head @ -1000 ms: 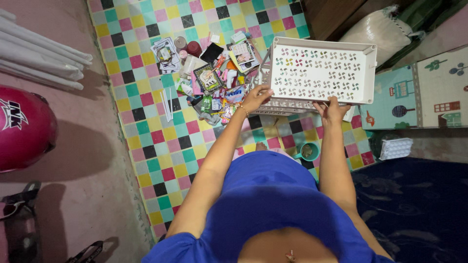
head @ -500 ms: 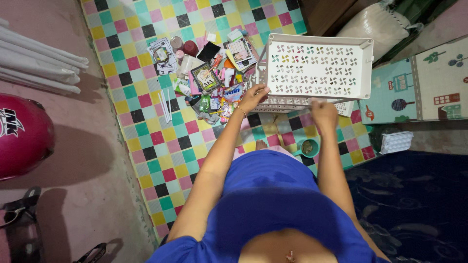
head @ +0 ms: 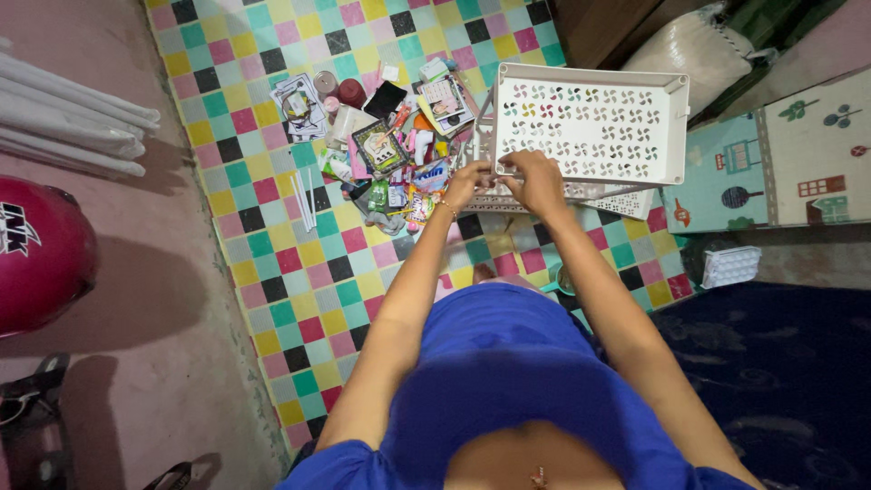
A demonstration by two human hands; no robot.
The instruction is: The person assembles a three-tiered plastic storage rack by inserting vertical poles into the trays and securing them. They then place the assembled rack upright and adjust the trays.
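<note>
both hands (head: 508, 178) pinch the near rim of the white perforated tray (head: 590, 127).

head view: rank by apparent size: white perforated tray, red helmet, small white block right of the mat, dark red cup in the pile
1. white perforated tray
2. red helmet, cut off by the frame edge and likely nearer the camera, so its rank against the tray is unsure
3. small white block
4. dark red cup

Both hands touch the tray's near edge.
</note>
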